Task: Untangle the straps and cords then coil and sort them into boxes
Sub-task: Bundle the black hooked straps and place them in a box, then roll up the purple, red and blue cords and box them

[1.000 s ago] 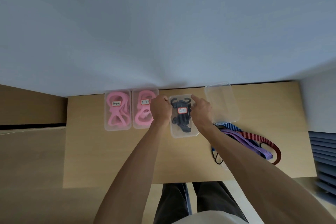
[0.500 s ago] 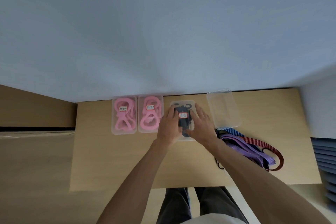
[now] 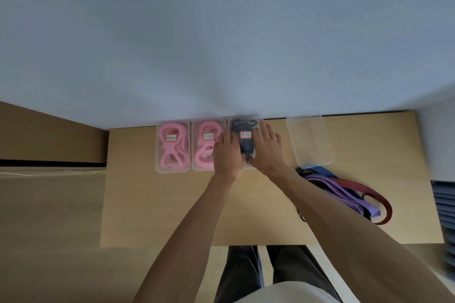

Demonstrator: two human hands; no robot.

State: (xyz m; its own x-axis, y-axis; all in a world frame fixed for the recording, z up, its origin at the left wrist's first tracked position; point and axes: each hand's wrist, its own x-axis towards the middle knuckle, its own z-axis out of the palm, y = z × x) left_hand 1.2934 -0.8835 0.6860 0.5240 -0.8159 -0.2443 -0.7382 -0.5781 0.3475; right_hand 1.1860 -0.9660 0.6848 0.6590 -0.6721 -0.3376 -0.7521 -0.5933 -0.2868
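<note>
Against the wall at the table's (image 3: 152, 204) far edge, my left hand (image 3: 227, 152) and right hand (image 3: 267, 149) press flat-fingered on the box of black cords (image 3: 243, 140) (lid on, I judge), lining it beside the pink-strap boxes (image 3: 190, 146).

a light wood table (image 3: 152, 204) stands against a plain pale wall (image 3: 221, 32). to the left of the table a brown surface (image 3: 49, 229) runs level with it, with a dark gap (image 3: 49, 162) and a thin white line (image 3: 37, 173) across it. at the right edge grey slats (image 3: 445, 216) show, and below the table's near edge, dark trousers (image 3: 241, 275) and a bit of pale shirt (image 3: 290, 294).
</note>
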